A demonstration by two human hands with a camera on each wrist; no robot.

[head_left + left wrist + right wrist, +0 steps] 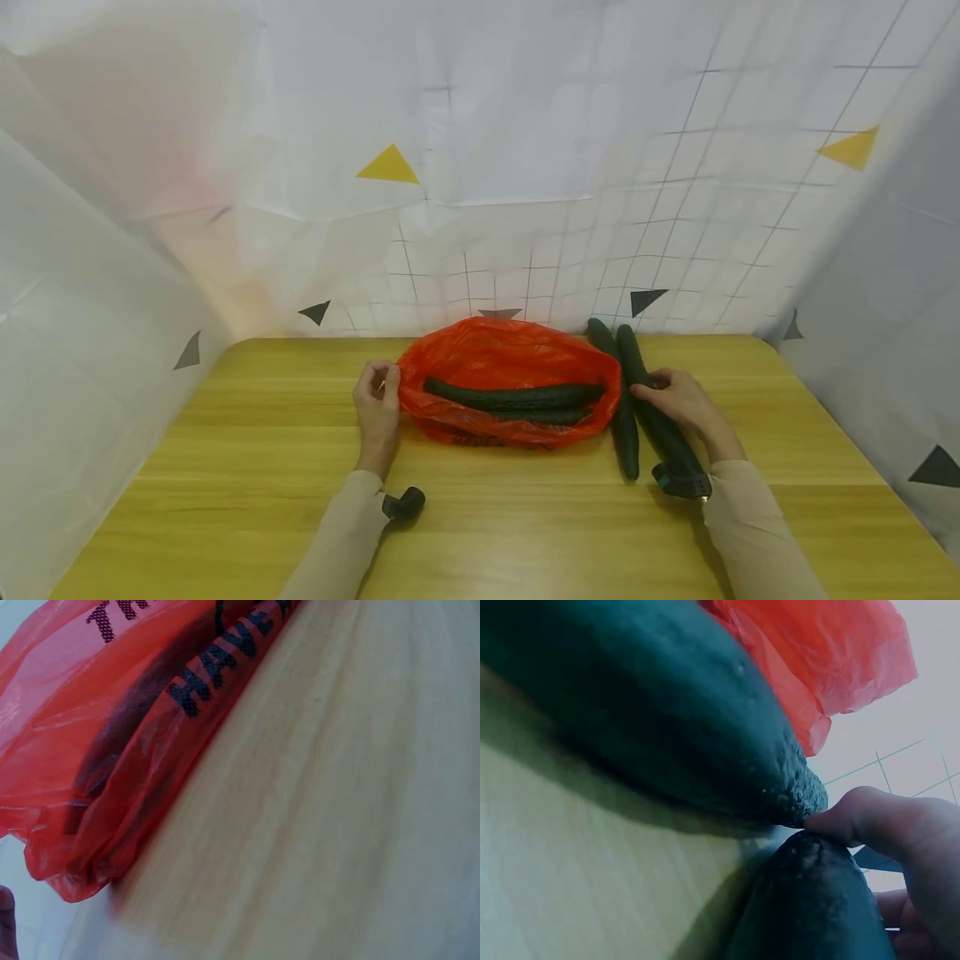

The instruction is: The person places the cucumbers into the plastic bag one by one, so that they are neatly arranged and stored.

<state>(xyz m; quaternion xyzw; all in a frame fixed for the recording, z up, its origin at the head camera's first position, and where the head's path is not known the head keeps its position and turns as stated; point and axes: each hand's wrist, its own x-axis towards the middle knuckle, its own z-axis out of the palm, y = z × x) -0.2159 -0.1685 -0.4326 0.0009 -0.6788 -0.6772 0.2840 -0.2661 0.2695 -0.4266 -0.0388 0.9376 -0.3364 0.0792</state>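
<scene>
A red plastic bag [502, 354] lies with its mouth spread wide, and inside it are two dark green cucumbers [517, 395]. My left hand [377, 412] pinches the bag's left rim. Black lettering shows on the bag's side [214, 671] in the left wrist view, where only a fingertip appears at the edge. To the right of the bag, two more cucumbers lie side by side. My right hand [690, 407] grips the outer cucumber [667, 437], thumb across its near side. The inner cucumber [627, 442] rests beside the bag; the right thumb [866, 814] is close to its tip.
All of this is on a wooden table [517, 517]. White sheeting [510, 108] with grid lines and yellow and black triangles stands behind the table and along both sides. A black wrist camera [405, 504] sits on the left sleeve, another [681, 482] on the right.
</scene>
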